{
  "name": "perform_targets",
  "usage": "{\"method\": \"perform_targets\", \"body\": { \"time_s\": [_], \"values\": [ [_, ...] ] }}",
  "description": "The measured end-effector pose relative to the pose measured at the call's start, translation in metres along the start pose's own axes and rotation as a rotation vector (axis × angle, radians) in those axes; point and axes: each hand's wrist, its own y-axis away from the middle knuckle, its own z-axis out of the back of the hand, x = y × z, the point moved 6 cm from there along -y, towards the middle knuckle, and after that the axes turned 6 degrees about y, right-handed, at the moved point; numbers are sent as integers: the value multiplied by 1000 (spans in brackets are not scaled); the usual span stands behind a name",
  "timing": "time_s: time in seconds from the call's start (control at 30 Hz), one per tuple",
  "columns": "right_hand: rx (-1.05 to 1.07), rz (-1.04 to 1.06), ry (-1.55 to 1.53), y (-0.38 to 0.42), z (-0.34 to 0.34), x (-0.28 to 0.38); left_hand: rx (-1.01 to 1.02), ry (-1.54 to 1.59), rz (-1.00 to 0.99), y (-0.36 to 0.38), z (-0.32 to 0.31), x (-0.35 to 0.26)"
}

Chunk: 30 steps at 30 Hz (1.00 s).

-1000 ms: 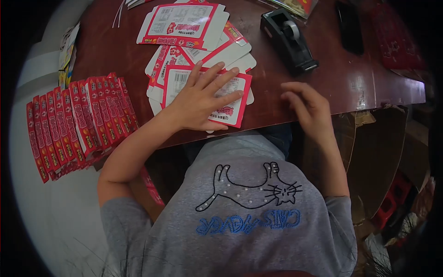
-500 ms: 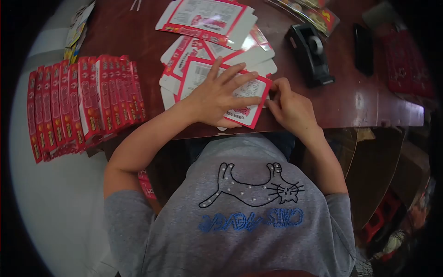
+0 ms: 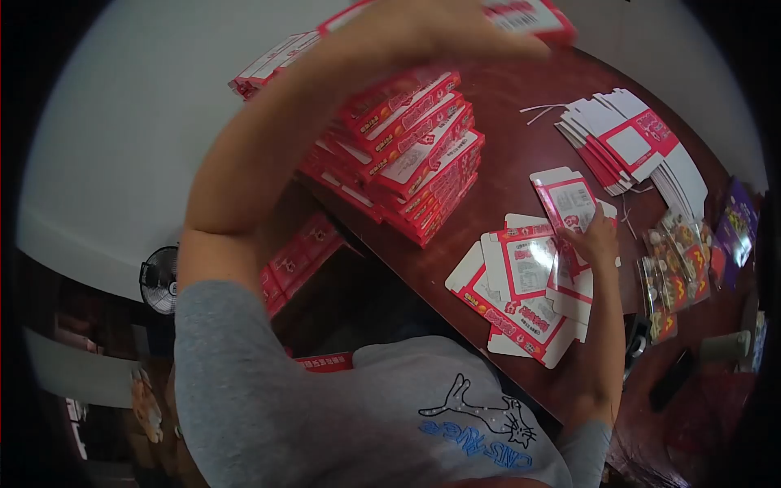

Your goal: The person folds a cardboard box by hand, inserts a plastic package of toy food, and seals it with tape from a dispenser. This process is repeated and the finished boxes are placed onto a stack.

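The left hand [image 3: 455,28] is raised high over the far side, blurred and cut by the top edge of the view, beside a red-and-white box [image 3: 533,16]. It seems to be on that box, but I can't tell how wide its fingers stand or whether they grip it. The right hand [image 3: 598,238] lies over a printed flat carton [image 3: 565,195], fingers and thumb apart on its near end; whether they pinch it, I can't tell.

That carton overlaps a loose spread of flat cartons [image 3: 533,264], lying on the worktop [image 3: 498,122] at odd angles. Under the raised left arm, made-up boxes [image 3: 431,159] stand in a slightly uneven stack.

The step in hand looks like handling a made-up box on the left and separating one flat carton on the right. The next move calls for a steady left hand near the stack, and for a right-hand hold on a single sheet, clear of those beneath.

Farther out are a bundle of flat cartons [image 3: 643,150], clear food packets [image 3: 679,264] and a dark phone [image 3: 671,378]. The right forearm hides part of a black tape dispenser [image 3: 639,337], and the left forearm covers some of the stack.
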Motion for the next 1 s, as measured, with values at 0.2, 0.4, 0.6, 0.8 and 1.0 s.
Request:
{"method": "perform_targets", "body": {
  "time_s": [0.2,0.4,0.6,0.8,1.0],
  "values": [
    [503,-263,205,-33,-22,-20,120,-163,102,-19,20,79],
    [493,-313,160,-37,-15,-28,63,409,-232,55,-52,-36],
    [396,-413,148,-19,-5,-43,515,912,412,131,-250,-83],
    [593,85,31,7,9,-36,428,480,-288,103,-283,-137],
    [-46,-409,180,102,145,-141,854,313,-414,96,-356,-175]
  ]
}}
